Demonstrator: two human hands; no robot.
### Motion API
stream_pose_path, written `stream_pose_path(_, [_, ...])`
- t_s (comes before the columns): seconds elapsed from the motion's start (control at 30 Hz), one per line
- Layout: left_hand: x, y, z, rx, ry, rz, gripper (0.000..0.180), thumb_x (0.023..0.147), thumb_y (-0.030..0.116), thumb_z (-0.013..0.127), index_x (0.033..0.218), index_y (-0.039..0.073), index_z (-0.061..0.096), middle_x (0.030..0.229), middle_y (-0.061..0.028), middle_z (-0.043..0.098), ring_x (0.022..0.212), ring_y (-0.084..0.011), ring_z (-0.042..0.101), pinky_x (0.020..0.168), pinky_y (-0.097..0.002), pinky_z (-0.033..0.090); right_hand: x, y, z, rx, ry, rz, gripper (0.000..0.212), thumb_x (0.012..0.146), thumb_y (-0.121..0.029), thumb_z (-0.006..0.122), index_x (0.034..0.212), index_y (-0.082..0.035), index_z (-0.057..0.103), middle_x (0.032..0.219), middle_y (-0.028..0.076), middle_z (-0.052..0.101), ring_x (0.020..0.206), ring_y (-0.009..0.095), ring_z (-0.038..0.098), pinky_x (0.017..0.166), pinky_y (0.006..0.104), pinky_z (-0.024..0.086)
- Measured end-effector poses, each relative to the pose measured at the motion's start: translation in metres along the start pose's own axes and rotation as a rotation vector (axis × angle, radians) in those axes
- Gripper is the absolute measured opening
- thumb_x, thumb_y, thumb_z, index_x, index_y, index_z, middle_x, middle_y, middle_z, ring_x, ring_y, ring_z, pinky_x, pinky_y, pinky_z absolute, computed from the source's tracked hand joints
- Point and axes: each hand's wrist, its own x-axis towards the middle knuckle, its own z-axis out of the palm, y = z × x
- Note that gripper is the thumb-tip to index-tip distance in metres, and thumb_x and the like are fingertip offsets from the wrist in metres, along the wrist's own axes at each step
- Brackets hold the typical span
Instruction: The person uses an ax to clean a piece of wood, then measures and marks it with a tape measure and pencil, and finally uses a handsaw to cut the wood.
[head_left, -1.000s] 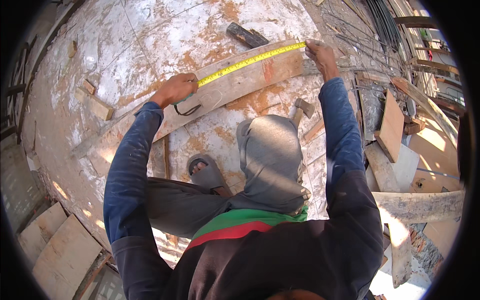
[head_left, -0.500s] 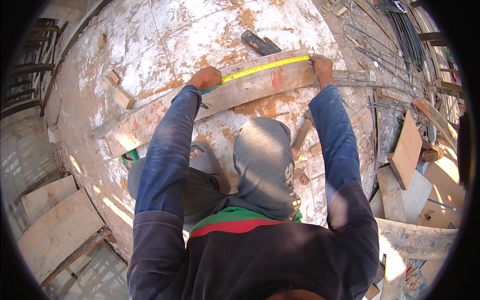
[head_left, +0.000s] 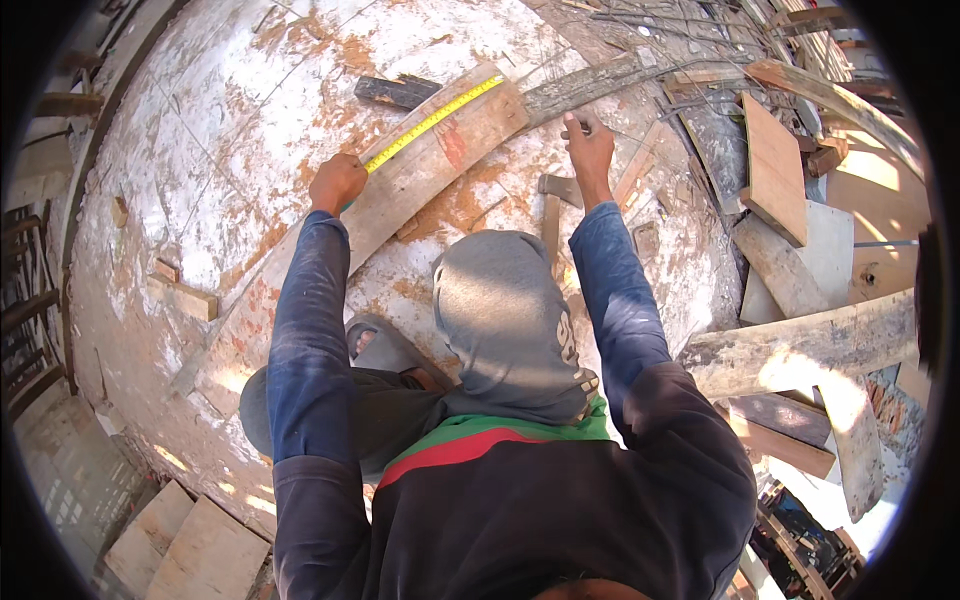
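Note:
A long wooden plank (head_left: 400, 198) lies slantwise on the floor in front of me. Along its far part runs a yellow tape measure blade (head_left: 436, 120), reaching close to the plank's far end. My left hand (head_left: 338, 184) is closed around the tape measure's body, which it mostly hides, on the plank's left edge. Off the plank to the right, my right hand (head_left: 588, 152) is raised with its fingers curled together. Anything in that pinch is too small to make out. Below it on the floor lies a hammer (head_left: 551, 225), its head near my right wrist.
A dark wood block (head_left: 398, 92) lies beyond the plank. Small offcuts (head_left: 185, 296) are at the left. Boards (head_left: 775, 170) and a long weathered beam (head_left: 800, 345) are piled on the right. More boards (head_left: 210, 550) rest at the lower left. Thin rods (head_left: 690, 25) stretch across the far right.
My right hand has come off the plank's far end and the tape's end, moving right of them. My left hand still grips the tape measure. The whole view has turned toward the right.

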Motion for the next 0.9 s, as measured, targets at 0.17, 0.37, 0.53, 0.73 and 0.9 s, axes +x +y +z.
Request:
stream_pose_path(0.17, [0.012,0.001,0.022,-0.052,-0.003,0.072,0.03,0.082,0.027,0.056,0.097,0.012,0.076,0.104,-0.0181,0.072,0.097,-0.0373,0.068,0.083,-0.0474,0.054,-0.085,0.093,-0.128,0.041,0.406,0.451,0.03,0.096,-0.026,0.063,0.091,0.004,0.066,0.079,0.009,0.069,0.064,0.016,0.068,0.057,0.0301,0.051])
stream_pose_path(0.37, [0.008,-0.038,0.033,-0.381,-0.045,0.039,0.024,0.081,0.022,0.06,0.085,0.004,0.075,0.066,-0.0123,0.068,0.062,-0.0224,0.068,0.062,-0.0366,0.052,-0.173,0.1,-0.121,-0.426,0.459,0.148,0.014,0.092,-0.018,0.063,0.096,-0.005,0.065,0.082,0.018,0.069,0.073,0.033,0.069,0.069,0.0412,0.051])
stream_pose_path(0.53, [0.002,-0.03,0.028,-0.441,0.021,0.043,0.019,0.083,0.016,0.062,0.08,0.0,0.071,0.06,-0.0068,0.062,0.051,-0.0165,0.059,0.05,-0.0324,0.046,-0.181,0.058,-0.042,-0.471,-0.216,-0.118,0.015,0.091,-0.018,0.065,0.103,-0.01,0.067,0.094,0.014,0.064,0.086,0.034,0.065,0.074,0.0461,0.051])
stream_pose_path(0.73, [-0.009,-0.034,0.026,-0.417,0.037,-0.016,0.024,0.078,0.025,0.065,0.086,0.005,0.076,0.069,-0.0158,0.068,0.065,-0.0254,0.066,0.063,-0.0374,0.05,-0.15,0.043,0.02,-0.572,-0.436,-0.396,0.019,0.089,-0.016,0.065,0.107,-0.012,0.066,0.103,0.011,0.059,0.1,0.032,0.06,0.077,0.0432,0.051])
stream_pose_path(0.9, [-0.015,-0.035,0.029,-0.465,0.014,-0.044,0.024,0.079,0.026,0.065,0.084,0.004,0.076,0.065,-0.0133,0.066,0.062,-0.0214,0.065,0.061,-0.036,0.049,-0.115,0.063,-0.02,-0.516,0.043,-0.155,0.012,0.087,-0.017,0.068,0.097,-0.011,0.069,0.088,0.01,0.065,0.083,0.033,0.064,0.072,0.0418,0.051])
